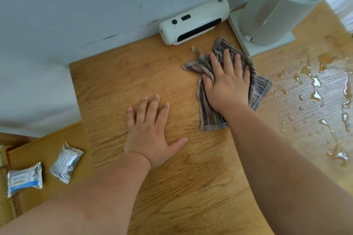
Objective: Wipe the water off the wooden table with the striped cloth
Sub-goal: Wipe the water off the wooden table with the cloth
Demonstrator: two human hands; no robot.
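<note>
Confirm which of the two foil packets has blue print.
The outer packet, by the picture's left edge: white face with a blue band. The inner packet, nearer the wooden table, is plain silver.

Cloth [257, 89] grey-mauve striped; table [145, 74] oak-brown; lamp base [193, 23] white.

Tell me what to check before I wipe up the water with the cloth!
1. Right hand pressing flat on the cloth: ok.
2. Left hand resting on the table, clear of the cloth: ok.
3. Water wiped up: not ok, it lies right of the cloth.
4. Bare wood between cloth and water: ok.
5. Cloth dry enough to soak up more: cannot tell.
</note>
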